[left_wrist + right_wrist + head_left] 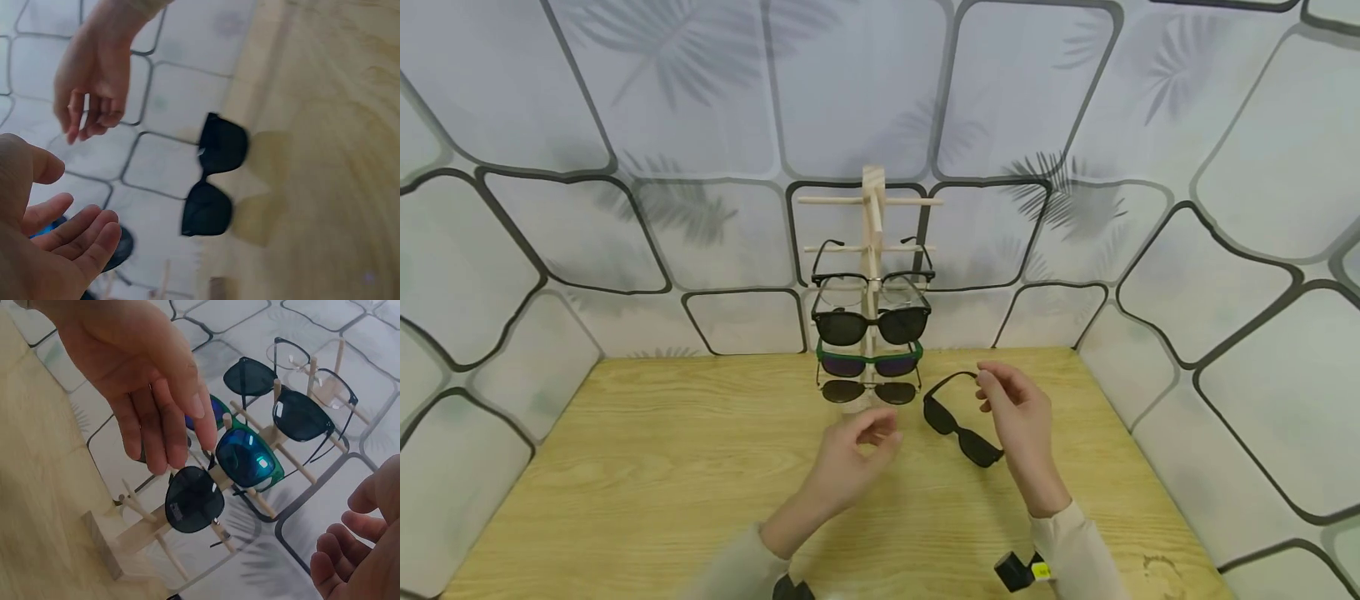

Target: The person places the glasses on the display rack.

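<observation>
Black sunglasses [979, 447] rest on the table with their arms unfolded, right of a wooden eyewear stand [873, 185]. My right hand [1024, 429] is just beside them, fingers loosely bent. In the left wrist view a gap shows between that hand [97, 72] and the sunglasses [222, 147]. My left hand [846, 467] hovers in front of the stand's foot, its fingers relaxed and holding nothing. Lowest on the stand hang dark thin-framed sunglasses [194, 503], close to the left fingertips; whether they touch is unclear. Green-framed sunglasses [869, 364] hang just above.
Higher on the stand are black sunglasses [841, 327] and clear browline glasses [838, 277]. The top peg [831, 200] carries nothing. Patterned walls [700, 233] enclose the wooden table [662, 467] at the back and sides. A small black device [1015, 572] is at my right wrist.
</observation>
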